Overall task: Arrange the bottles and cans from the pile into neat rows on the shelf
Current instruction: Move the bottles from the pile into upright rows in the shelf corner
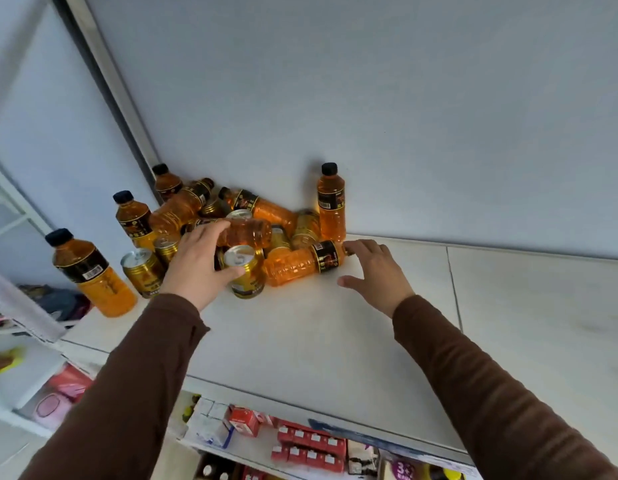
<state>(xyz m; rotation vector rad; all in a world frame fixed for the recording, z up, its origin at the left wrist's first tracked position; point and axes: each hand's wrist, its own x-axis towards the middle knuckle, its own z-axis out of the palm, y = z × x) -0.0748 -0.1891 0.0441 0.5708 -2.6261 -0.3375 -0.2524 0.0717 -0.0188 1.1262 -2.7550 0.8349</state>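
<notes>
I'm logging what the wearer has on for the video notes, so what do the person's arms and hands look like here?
Both arms wear long brown sleeves of a soft, slightly ribbed-looking fabric, ending at the wrists. The left hand and right hand are bare: no gloves, and no rings, watch or markings can be seen.

Pale blue wall (pixel 369 98), red cartons (pixel 309 445) on a lower shelf, pink package (pixel 63 393) at lower left
</notes>
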